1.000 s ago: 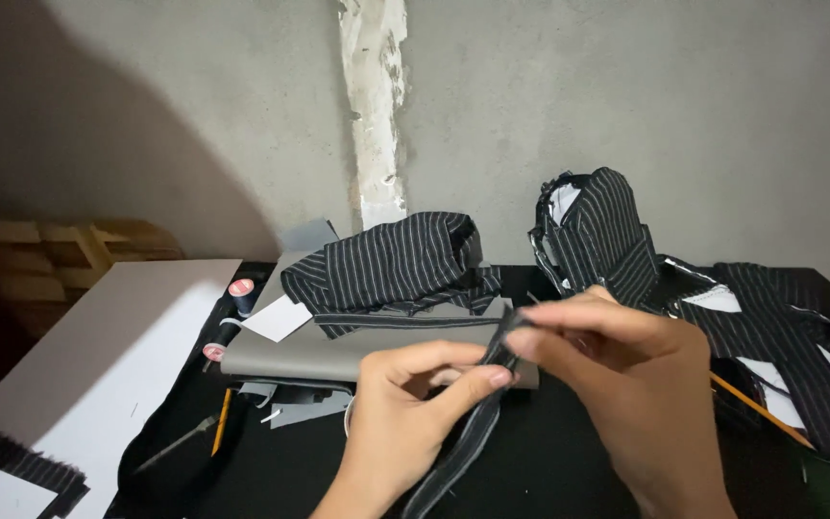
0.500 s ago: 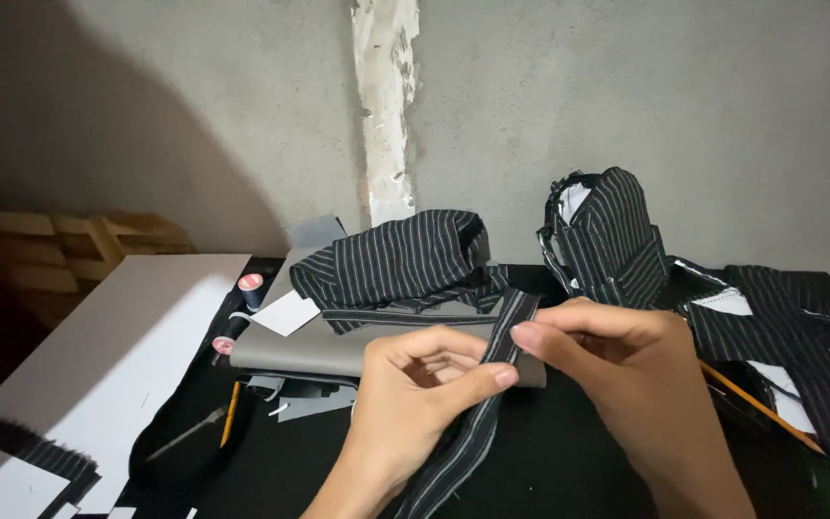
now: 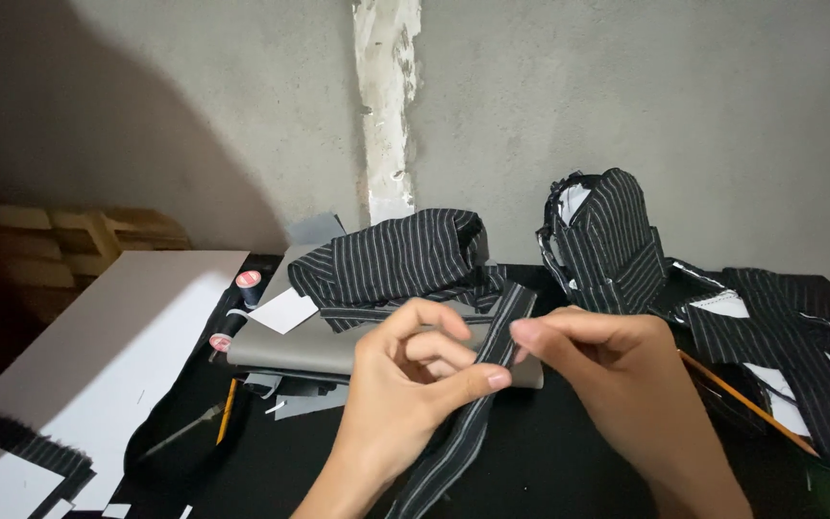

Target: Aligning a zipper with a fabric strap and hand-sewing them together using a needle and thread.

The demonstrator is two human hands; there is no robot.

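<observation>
Head view, left hand (image 3: 405, 384): fingers pinched on the pinstriped fabric strip (image 3: 477, 404), thumb on top near its middle.
Head view, right hand (image 3: 617, 370): fingers grip the same strip just above the left thumb, at its edge.
Strip: runs diagonally between both hands, upper end over the grey board (image 3: 338, 346), lower end trailing toward the bottom edge above the black counter (image 3: 549, 452).
Beyond the fingers: folded pinstriped cloth (image 3: 396, 259); further right, a pinstriped bundle (image 3: 607, 240).
Left of the fingers: thread spools (image 3: 247, 282), a pencil (image 3: 227, 408), a white sheet (image 3: 108, 346).
Doing it well: judged from the grip, keeping the strip taut and the stripes aligned helps an even fold.
</observation>
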